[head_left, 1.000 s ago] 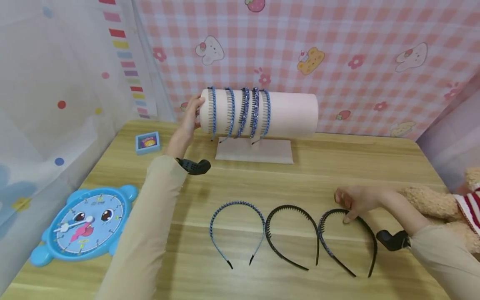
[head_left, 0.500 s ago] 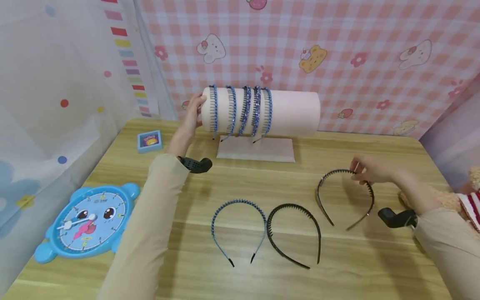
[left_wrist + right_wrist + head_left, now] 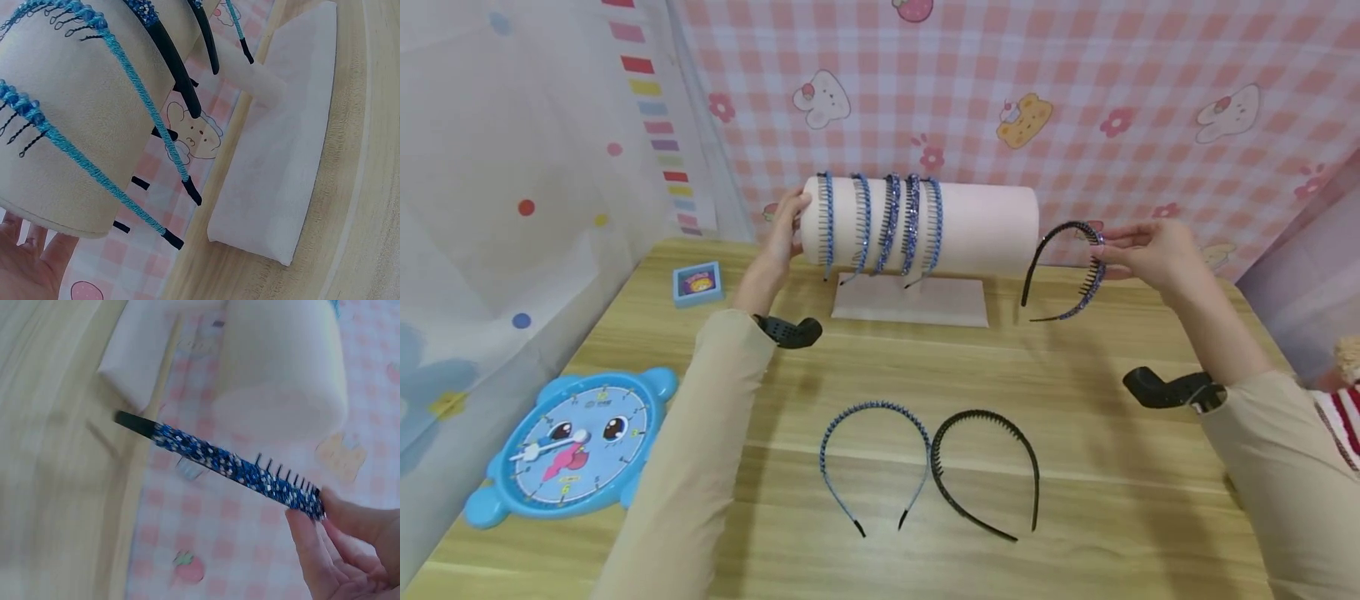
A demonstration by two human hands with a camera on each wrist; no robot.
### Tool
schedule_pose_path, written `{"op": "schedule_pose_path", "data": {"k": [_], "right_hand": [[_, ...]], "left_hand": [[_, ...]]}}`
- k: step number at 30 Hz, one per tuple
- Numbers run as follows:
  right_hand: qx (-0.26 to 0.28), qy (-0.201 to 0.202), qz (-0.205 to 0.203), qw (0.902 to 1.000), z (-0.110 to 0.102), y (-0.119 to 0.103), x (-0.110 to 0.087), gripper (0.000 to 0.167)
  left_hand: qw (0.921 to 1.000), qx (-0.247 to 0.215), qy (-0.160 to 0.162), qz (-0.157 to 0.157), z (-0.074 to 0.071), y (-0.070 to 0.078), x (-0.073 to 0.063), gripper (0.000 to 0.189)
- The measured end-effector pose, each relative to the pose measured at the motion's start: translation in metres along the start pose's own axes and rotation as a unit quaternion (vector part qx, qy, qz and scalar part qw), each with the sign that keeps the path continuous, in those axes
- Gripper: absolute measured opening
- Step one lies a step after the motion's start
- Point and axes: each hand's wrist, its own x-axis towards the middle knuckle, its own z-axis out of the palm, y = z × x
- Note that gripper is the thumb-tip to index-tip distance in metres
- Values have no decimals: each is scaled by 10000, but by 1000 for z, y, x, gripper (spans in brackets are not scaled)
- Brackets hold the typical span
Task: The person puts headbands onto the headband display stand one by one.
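Note:
My right hand (image 3: 1157, 250) pinches a glittery blue and black toothed headband (image 3: 219, 462) near its crown. It hangs in the air beside the right end of a pale pink padded roll on a display stand (image 3: 992, 227). Several headbands, braided blue ones and glittery ones (image 3: 911, 225), sit over the roll's left half. My left hand (image 3: 781, 229) rests against the roll's left end, its fingers (image 3: 59, 253) straight along the end in the left wrist view. On the table lie a blue headband (image 3: 829, 433) and a black toothed headband (image 3: 1036, 467), side by side.
A blue toy clock (image 3: 583, 446) lies at the table's left. Behind it is a small blue framed box (image 3: 697, 284). A plush toy in a striped garment (image 3: 1341, 417) sits at the right edge. A pink checked cloth (image 3: 970, 92) hangs behind the table.
My right hand has lifted the glittery headband from the right of the row, carried it back towards the roll and turned it sideways. The left hand has stayed at the roll's left end.

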Motion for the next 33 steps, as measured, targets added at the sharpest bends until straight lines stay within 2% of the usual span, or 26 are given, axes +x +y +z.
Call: {"op": "schedule_pose_path", "data": {"k": [7, 14, 18, 24, 29, 31, 33], "right_hand": [[445, 509, -83, 9977, 22, -38, 3, 50], [433, 784, -155, 9959, 44, -55, 13, 46], [354, 932, -338, 9944, 46, -53, 16, 44], [383, 902, -730, 9925, 47, -43, 16, 48], [306, 938, -1002, 9901, 50, -37, 15, 45], [197, 877, -1022, 9907, 50, -35, 16, 48], [67, 580, -1011, 9932, 46, -34, 17, 59]], "left_hand": [[9999, 94, -60, 24, -2, 1, -1, 55], [9999, 93, -88, 25, -1, -1, -2, 55], [9999, 57, -74, 52, -1, -2, -1, 54], [10000, 35, -36, 77, -1, -1, -1, 54], [10000, 56, -38, 60, -1, -1, -1, 54], [10000, 61, -25, 67, 0, -1, -1, 54], [9999, 65, -9, 83, 0, -1, -1, 54]]}}
